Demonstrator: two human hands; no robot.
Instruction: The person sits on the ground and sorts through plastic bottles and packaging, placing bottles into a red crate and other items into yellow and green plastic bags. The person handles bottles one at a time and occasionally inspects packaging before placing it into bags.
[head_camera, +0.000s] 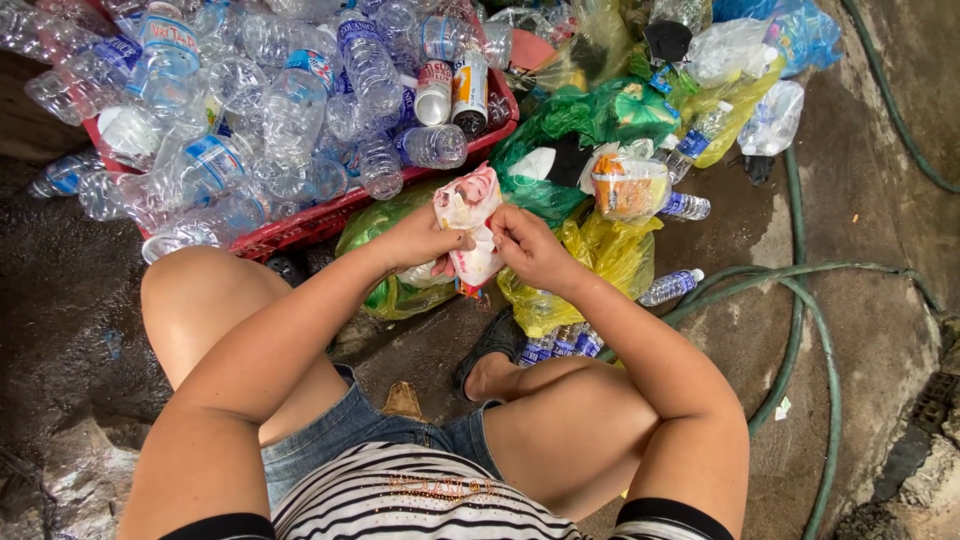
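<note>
Both hands, left hand and right hand, pinch a crumpled white-pink wrapper above yellow bags. Red crate of clear bottles behind-left; green hose right. Wrapper's print unclear.

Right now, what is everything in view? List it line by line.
crate: one, red, upper left, heaped with bottles
clear plastic bottles: many, in and around the crate
cans: two, at the crate's right end
plastic bags: several, green and yellow, centre
hose: one, green, right, on wet concrete
crumpled wrapper: one, white and pink, held between both hands
left hand: gripping the wrapper
right hand: gripping the wrapper
</note>
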